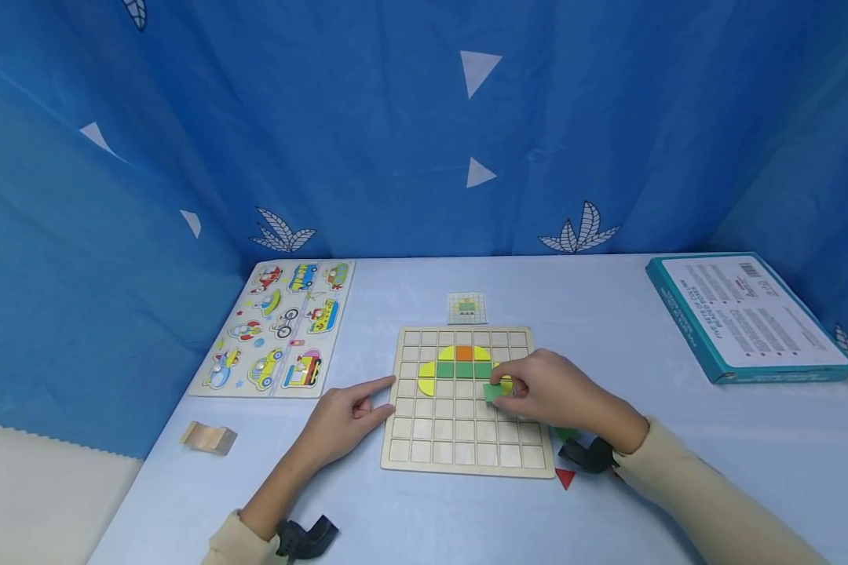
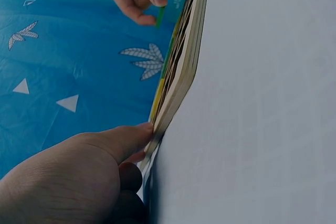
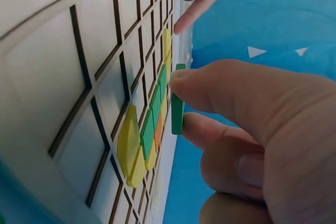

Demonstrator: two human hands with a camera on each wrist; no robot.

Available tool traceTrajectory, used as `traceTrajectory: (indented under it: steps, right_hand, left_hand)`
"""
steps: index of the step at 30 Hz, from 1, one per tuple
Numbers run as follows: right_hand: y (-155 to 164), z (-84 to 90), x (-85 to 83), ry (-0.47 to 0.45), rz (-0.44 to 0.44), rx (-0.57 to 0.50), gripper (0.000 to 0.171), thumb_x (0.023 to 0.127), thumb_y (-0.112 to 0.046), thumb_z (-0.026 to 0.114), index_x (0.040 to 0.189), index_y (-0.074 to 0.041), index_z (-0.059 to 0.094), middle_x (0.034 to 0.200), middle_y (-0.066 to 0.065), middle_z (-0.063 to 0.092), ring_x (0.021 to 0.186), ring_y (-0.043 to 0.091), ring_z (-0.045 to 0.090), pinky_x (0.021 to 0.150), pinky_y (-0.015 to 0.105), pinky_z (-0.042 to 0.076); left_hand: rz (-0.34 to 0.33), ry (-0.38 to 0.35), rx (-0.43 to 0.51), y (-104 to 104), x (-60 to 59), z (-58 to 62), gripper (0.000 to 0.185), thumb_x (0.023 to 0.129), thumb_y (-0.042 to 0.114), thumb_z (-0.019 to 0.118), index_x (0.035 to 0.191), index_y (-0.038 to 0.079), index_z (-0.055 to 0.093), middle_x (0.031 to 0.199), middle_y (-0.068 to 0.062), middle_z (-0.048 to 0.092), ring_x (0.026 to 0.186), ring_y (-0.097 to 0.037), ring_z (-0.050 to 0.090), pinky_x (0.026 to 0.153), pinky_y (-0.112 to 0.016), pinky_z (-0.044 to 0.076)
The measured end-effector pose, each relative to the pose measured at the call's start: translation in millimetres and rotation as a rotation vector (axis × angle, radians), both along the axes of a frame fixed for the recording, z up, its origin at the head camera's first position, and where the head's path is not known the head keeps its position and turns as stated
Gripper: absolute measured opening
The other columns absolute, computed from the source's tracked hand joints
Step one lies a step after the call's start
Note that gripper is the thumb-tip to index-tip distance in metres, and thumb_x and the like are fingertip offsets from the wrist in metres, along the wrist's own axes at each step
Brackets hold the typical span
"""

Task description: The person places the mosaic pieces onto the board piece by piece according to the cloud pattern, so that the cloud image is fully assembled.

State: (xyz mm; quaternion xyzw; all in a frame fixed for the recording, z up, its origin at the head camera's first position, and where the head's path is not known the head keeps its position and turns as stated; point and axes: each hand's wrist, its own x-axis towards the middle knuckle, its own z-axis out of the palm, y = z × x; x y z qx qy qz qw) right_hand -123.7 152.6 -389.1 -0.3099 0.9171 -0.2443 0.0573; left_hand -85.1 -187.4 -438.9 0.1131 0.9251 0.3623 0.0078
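Between our right hand's (image 1: pixel 558 392) thumb and forefinger we pinch a green square tile (image 1: pixel 493 391), held just above the wooden grid board (image 1: pixel 459 447) beside the yellow, green and orange pieces (image 1: pixel 462 362) already seated. Across the board from that grip, our left hand (image 1: pixel 346 420) presses an outstretched forefinger against the board's edge, holding nothing.

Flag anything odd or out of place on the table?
Little stands out. A red triangle and a green piece lie loose off the grid board, by the right wrist. The right hand pinches a green tile above the board, not yet seated.
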Motion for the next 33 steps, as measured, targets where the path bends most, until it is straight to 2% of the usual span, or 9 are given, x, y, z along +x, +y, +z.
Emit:
traceTrajectory:
  steps: [10, 23, 33]
  right_hand:
    - [-12, -9.9, -5.4, -0.014, -0.067, 0.034, 0.021, 0.083, -0.027, 0.085, 0.101, -0.018, 0.078, 0.054, -0.011, 0.046, 0.054, 0.006, 0.045, 0.052, 0.025, 0.033]
    - [-16, -18.0, -2.9, -0.004, -0.095, -0.023, 0.020, 0.083, -0.024, 0.086, 0.101, -0.017, 0.078, 0.054, -0.010, 0.045, 0.049, 0.006, 0.043, 0.048, 0.024, 0.030]
    - [-15, -14.7, -3.4, -0.017, -0.121, -0.006, 0.028, 0.082, -0.029, 0.087, 0.107, -0.018, 0.079, 0.054, -0.010, 0.045, 0.050, 0.008, 0.044, 0.049, 0.025, 0.029]
  left_hand:
    - [-0.003, -0.008, -0.002, 0, -0.5, 0.9, 0.044, 0.092, 0.035, 0.078, 0.134, 0.025, 0.069, 0.055, 0.013, 0.041, 0.051, -0.004, 0.035, 0.054, -0.024, 0.032]
    - [-0.002, -0.009, -0.004, 0, 0.7, 0.5, 0.044, 0.092, 0.035, 0.078, 0.134, 0.026, 0.070, 0.055, 0.013, 0.040, 0.051, -0.003, 0.035, 0.054, -0.024, 0.032]
    - [-0.004, -0.011, -0.006, -1, 0.1, 0.4, 0.045, 0.092, 0.035, 0.078, 0.135, 0.025, 0.069, 0.055, 0.013, 0.042, 0.050, -0.004, 0.036, 0.054, -0.024, 0.033]
